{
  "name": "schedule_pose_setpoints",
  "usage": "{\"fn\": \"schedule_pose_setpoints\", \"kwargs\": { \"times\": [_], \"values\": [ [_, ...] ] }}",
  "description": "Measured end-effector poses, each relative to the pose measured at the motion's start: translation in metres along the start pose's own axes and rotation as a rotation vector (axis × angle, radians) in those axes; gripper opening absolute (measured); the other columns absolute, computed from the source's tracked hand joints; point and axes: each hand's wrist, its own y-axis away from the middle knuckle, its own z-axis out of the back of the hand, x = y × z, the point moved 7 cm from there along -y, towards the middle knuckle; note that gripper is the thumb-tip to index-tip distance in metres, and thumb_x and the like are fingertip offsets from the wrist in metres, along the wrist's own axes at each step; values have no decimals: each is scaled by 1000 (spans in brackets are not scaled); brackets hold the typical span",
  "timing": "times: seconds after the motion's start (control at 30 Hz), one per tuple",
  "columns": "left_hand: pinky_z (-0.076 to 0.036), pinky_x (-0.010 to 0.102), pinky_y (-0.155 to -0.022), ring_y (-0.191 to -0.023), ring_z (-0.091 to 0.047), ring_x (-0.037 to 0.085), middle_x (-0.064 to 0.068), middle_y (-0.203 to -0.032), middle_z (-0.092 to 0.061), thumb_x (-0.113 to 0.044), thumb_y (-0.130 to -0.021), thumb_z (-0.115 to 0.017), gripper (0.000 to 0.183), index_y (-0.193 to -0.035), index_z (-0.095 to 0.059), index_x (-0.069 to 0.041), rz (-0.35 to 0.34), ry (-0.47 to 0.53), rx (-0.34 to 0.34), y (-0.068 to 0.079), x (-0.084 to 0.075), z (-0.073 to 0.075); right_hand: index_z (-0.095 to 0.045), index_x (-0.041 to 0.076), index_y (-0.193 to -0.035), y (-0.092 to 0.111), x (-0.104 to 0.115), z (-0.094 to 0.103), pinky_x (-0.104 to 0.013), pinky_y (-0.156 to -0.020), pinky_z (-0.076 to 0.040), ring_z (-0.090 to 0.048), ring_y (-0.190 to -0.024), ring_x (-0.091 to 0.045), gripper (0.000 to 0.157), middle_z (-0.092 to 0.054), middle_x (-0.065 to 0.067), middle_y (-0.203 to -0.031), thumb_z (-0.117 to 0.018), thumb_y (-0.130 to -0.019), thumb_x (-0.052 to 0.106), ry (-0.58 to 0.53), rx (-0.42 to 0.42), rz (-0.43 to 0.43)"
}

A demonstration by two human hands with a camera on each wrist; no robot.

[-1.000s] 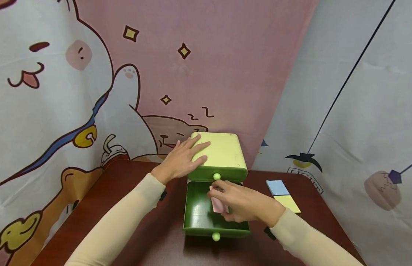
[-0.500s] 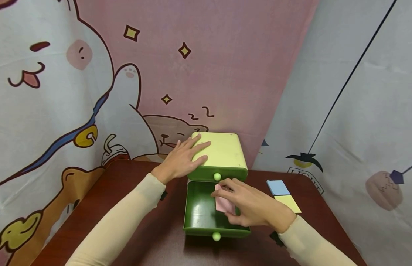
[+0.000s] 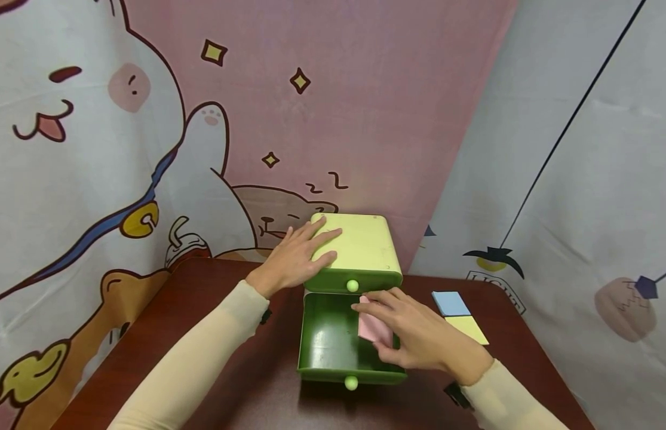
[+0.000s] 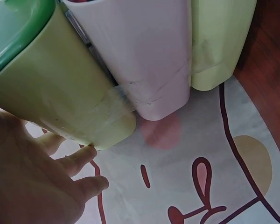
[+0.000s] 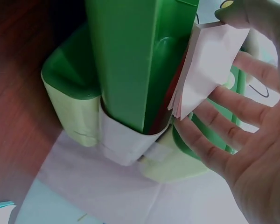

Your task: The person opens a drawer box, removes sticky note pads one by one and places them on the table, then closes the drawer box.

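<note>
A small stacked drawer unit (image 3: 359, 242) with a pale yellow top stands near the table's back. One green drawer (image 3: 327, 334) below the top tier is pulled out. My left hand (image 3: 294, 255) rests on the left part of the unit's top, its fingers spread and nearly straight. Above the right side of the drawer, my right hand (image 3: 413, 328) pinches a pink sticky note pad (image 3: 373, 325) between thumb and fingers. The pad's fanned sheet edges show in the right wrist view, where fingertips (image 5: 221, 93) touch the sticky note pad (image 5: 212, 65).
To the right on the dark red table (image 3: 246, 370) lie a blue sticky note pad (image 3: 451, 303) and a yellow sticky note pad (image 3: 467, 329), side by side. A cartoon-printed cloth (image 3: 365, 107) hangs close behind the drawer unit.
My right hand has moved to the right with the pink sticky note pad, from the drawer's middle toward its right side. The left hand stays on the unit's top.
</note>
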Motion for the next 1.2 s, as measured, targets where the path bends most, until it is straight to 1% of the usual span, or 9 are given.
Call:
{"fn": "schedule_pose_setpoints", "kwargs": {
  "times": [0.1,0.23,0.33,0.5,0.63,0.8,0.97,1.1,1.2],
  "values": [
    [-14,77,-146,-182,-25,45,5,-198,-18,-71,-120,-38,70,-184,-35,-43,-3,-5,0,0,1,-1,-68,17,-160,5,-2,1,-45,-103,-66,-69,-135,-24,81,-72,-4,-157,-97,-86,28,6,-23,-5],
    [-11,76,-146,-182,-24,45,5,-199,-17,-72,-119,-38,71,-184,-35,-43,-2,5,5,0,0,0,-71,13,-155,11,-4,5,-45,-105,-66,-70,-134,-24,77,-75,-1,-154,-98,-84,27,18,-72,3],
    [-10,75,-147,-183,-24,44,4,-199,-17,-73,-119,-37,71,-184,-36,-44,2,12,9,0,-1,0,-72,14,-153,15,-6,7,-46,-104,-66,-69,-132,-24,76,-75,0,-152,-97,-82,26,31,-89,-3],
    [-13,77,-146,-182,-24,45,5,-199,-17,-72,-119,-38,71,-184,-36,-43,-3,5,7,-1,-1,-1,-71,15,-154,23,-10,10,-47,-99,-67,-69,-129,-23,77,-73,-4,-148,-97,-82,25,38,-105,-32],
    [-12,77,-146,-182,-24,45,5,-199,-17,-72,-119,-37,71,-184,-35,-44,-1,1,9,-1,-1,-1,-70,13,-154,29,-13,12,-46,-96,-69,-73,-126,-24,80,-73,-7,-145,-98,-80,22,33,-130,-44],
    [-11,77,-146,-183,-23,44,5,-199,-16,-72,-119,-38,71,-184,-35,-44,-2,5,7,0,-1,-1,-71,11,-152,35,-15,13,-47,-98,-69,-75,-125,-24,79,-72,-8,-144,-98,-78,19,16,-138,-60],
    [-12,77,-146,-183,-22,44,5,-199,-16,-72,-119,-37,70,-184,-34,-45,-4,6,8,0,-1,0,-72,15,-151,43,-19,11,-47,-99,-68,-74,-127,-24,77,-71,-6,-145,-98,-79,23,11,-129,-99],
    [-11,77,-146,-183,-22,44,5,-199,-16,-73,-119,-36,71,-184,-34,-44,-3,13,9,0,0,0,-72,17,-151,49,-23,9,-43,-94,-68,-72,-125,-22,76,-71,-5,-144,-97,-80,27,4,-136,-128],
    [-10,77,-146,-183,-22,44,5,-199,-17,-73,-119,-36,71,-184,-34,-45,-3,18,10,0,0,-1,-73,17,-150,53,-24,9,-41,-91,-67,-70,-123,-20,75,-70,-4,-143,-96,-80,27,9,-158,-123]
  ]
}}
